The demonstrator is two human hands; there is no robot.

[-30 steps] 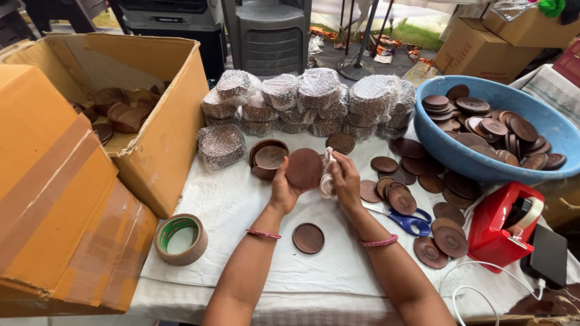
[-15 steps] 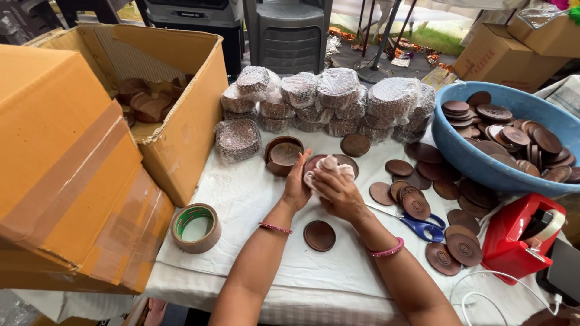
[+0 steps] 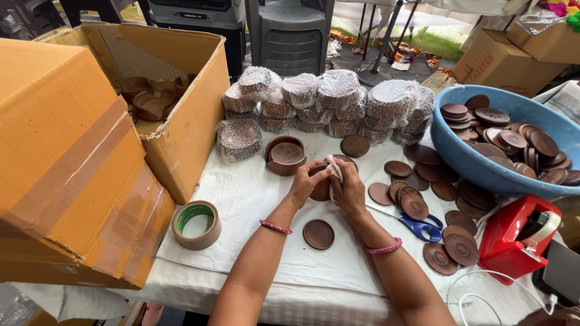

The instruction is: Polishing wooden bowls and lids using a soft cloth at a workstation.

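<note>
Your left hand [image 3: 307, 182] grips a round brown wooden disc [image 3: 320, 189] by its left edge, fingers curled around the rim. Your right hand [image 3: 348, 188] is closed on a small white cloth [image 3: 334, 167] and presses it against the disc's face, so both hands meet over the disc, just above the middle of the white-covered table [image 3: 254, 199].

At 6 o'clock from your hands, close by, a second brown disc [image 3: 318, 234] lies flat on the cloth cover. At 12 o'clock sits a round wooden holder [image 3: 284, 155] with discs inside, and beyond it a row of plastic-wrapped stacks [image 3: 320, 99].

At 3 o'clock, blue-handled scissors [image 3: 417, 226] lie just beside your right wrist, among loose discs [image 3: 417, 202] scattered on the table. Further out at 2 o'clock a blue basin [image 3: 483, 169] holds many more discs. At 4 o'clock stands a red tape dispenser [image 3: 513, 238].

At 8 o'clock a roll of brown tape [image 3: 197, 224] lies flat. At 10 o'clock an open cardboard box [image 3: 187, 115] holds brown wooden pieces.
</note>
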